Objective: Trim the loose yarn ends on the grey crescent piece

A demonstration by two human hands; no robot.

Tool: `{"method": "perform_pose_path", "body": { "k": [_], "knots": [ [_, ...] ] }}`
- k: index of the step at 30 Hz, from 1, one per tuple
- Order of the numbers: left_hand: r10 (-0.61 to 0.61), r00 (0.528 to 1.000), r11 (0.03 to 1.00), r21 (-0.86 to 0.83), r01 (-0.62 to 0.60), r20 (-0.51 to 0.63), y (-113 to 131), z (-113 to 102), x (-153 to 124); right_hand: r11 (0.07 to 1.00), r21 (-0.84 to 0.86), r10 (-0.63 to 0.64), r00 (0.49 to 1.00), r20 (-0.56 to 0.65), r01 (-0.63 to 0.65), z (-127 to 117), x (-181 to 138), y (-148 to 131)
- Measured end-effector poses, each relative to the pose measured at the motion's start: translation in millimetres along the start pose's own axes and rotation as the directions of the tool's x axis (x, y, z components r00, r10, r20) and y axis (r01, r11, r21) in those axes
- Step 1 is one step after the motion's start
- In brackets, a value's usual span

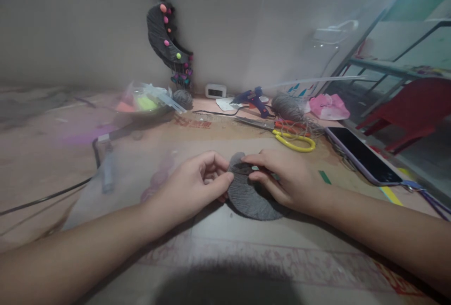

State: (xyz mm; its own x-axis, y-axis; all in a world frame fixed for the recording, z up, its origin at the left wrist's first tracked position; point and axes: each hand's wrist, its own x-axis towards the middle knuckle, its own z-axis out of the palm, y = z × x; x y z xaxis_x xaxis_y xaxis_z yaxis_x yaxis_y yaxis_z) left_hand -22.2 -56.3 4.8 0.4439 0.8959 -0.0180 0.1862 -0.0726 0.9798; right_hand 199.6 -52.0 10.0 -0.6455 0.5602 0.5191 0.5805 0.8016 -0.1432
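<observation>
A grey yarn-wrapped crescent piece [252, 197] lies on the cardboard-covered table in front of me. My left hand [192, 185] has its fingers curled and pinches the piece's left edge. My right hand [282, 175] rests over its right side, with fingertips pressed on the top tip. A small teal bit shows under the right fingers; I cannot make out what it is.
Behind lie yellow-handled scissors [294, 139], a blue glue gun [253, 99], grey yarn balls [287, 106], a phone [362, 154] at right, a clear bag of coloured bits [143, 103], a small clock [215, 90] and a finished pom-pom crescent [167, 37] on the wall. A black cable [95, 154] runs at left.
</observation>
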Motion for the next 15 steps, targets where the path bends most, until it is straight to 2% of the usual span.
{"method": "perform_pose_path", "body": {
  "k": [15],
  "knots": [
    [-0.003, 1.000, 1.000, 0.006, 0.003, 0.003, -2.3, 1.3, 1.2, 1.000, -0.026, 0.008, 1.000, -0.024, -0.009, -1.8, -2.3, -0.8]
  ]
}}
